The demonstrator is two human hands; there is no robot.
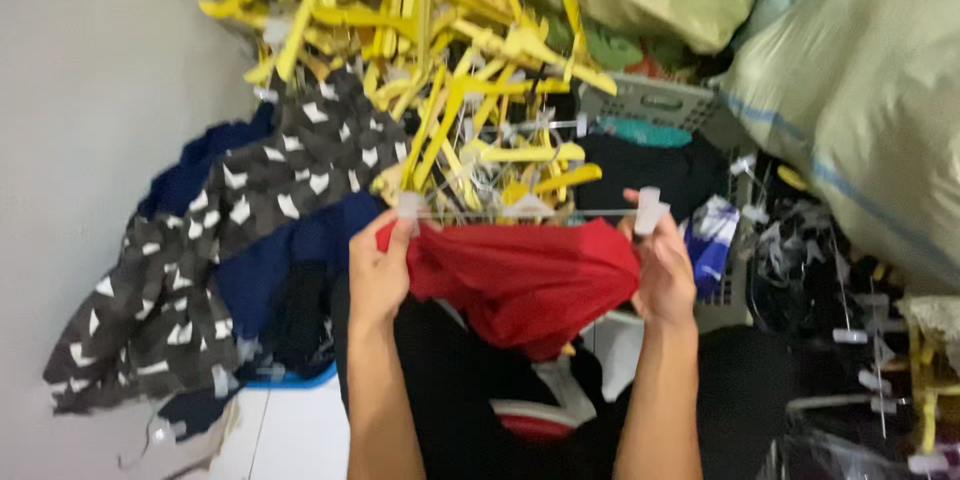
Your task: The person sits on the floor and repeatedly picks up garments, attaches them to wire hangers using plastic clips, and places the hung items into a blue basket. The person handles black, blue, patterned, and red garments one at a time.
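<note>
Behind red garment [525, 280] in both hands: pale green sacks [860, 90], yellow hangers [440, 50]

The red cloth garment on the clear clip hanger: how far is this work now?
Done: nothing finished is clearly visible. In hand: the left hand and right hand press the end clips of the clear clip hanger onto the red cloth garment. Left: a heap of yellow plastic hangers and the dark patterned clothes beside it.

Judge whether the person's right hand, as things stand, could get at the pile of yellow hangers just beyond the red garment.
Probably yes. The right hand grips one clip end of the clear hanger holding the red garment, and the yellow hangers lie open right behind, nothing covering them. It would have to let go first.
</note>
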